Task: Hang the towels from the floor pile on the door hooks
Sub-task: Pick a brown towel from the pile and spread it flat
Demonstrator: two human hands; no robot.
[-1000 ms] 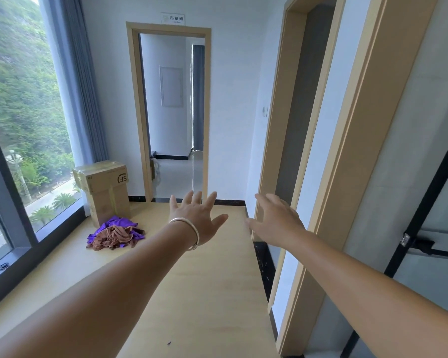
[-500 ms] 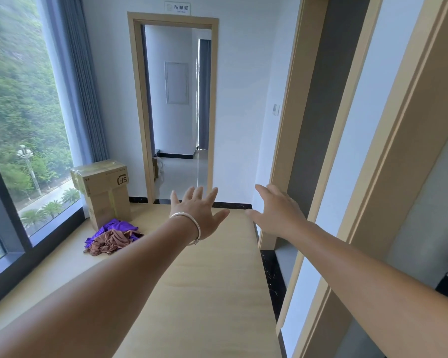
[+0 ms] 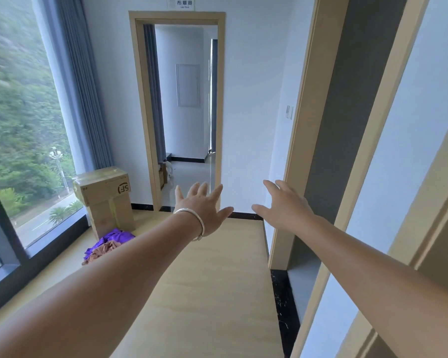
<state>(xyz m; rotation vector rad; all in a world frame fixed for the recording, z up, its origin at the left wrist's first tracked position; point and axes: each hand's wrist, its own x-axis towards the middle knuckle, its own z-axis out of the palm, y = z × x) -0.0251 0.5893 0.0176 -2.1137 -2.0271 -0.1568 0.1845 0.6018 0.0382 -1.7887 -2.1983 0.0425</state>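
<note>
Head view: left hand (image 3: 202, 210) and right hand (image 3: 285, 205) reach forward, fingers spread, empty. Towel pile (image 3: 106, 245) has drawn nearer; no towel picked up yet.

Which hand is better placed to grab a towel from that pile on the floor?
Probably the left hand: the towel pile lies on the floor on its side, by the cardboard box. The right hand is by the door frame, farther away.
</note>
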